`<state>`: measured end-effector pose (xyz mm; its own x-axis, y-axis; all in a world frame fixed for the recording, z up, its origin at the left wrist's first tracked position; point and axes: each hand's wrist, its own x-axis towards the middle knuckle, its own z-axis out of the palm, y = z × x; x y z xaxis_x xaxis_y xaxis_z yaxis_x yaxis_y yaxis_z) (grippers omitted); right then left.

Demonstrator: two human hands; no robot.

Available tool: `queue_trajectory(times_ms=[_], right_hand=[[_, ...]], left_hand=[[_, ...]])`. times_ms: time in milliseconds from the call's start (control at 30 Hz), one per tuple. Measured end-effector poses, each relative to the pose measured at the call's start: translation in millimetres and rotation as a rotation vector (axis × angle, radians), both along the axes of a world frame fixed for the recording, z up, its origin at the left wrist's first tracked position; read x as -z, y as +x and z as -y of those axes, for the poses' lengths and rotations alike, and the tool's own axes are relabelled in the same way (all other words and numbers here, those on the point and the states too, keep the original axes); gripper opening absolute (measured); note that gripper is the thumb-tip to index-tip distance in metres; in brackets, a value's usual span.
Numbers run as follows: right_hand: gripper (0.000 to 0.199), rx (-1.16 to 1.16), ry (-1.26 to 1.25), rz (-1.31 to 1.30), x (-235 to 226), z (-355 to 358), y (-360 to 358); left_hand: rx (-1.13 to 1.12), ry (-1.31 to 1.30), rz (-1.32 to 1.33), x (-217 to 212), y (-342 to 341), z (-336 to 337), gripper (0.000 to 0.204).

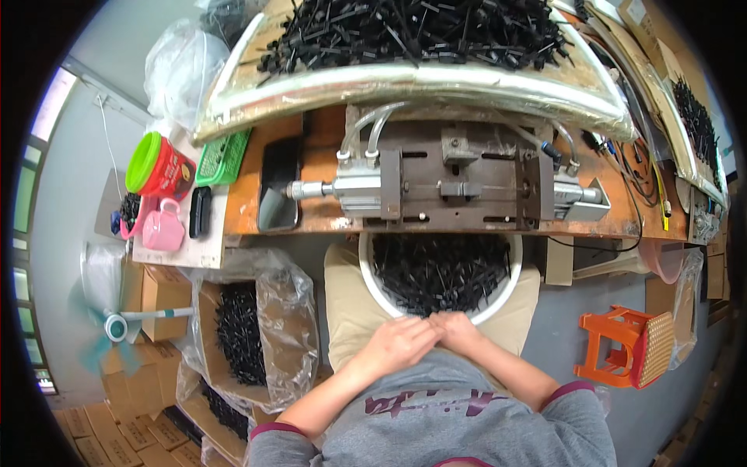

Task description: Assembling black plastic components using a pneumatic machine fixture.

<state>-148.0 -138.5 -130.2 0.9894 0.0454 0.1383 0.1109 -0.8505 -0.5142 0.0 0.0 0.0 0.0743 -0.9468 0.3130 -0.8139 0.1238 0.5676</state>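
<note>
My left hand and my right hand meet at the near rim of a round white basin between my thighs. Fingers of both hands are curled in and their tips touch; whatever they may hold is too small or hidden to make out. Many thin black plastic pieces fill the basin just beyond my fingertips. Past it, on the bench edge, stands a metal fixture with a pneumatic cylinder on its left and a small block at its centre.
A tray heaped with black pieces stands behind the fixture. On the bench's left lie a phone, a green basket, a red tub and a pink jug. An orange stool, a lined carton and a fan flank me.
</note>
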Motion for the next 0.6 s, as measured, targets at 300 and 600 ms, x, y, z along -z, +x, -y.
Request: queue_trajectory(times_ms=[300, 600], right_hand=[[0.017, -0.004, -0.025, -0.200, -71.5, 5.5, 1.8], [0.008, 0.416, -0.009, 0.763, -266.8, 108.2, 92.1]], left_hand=[[-0.059, -0.509, 0.080, -112.5, 70.3, 64.6, 0.026], [-0.420, -0.753, 0.316, -196.5, 185.3, 160.9, 0.023]])
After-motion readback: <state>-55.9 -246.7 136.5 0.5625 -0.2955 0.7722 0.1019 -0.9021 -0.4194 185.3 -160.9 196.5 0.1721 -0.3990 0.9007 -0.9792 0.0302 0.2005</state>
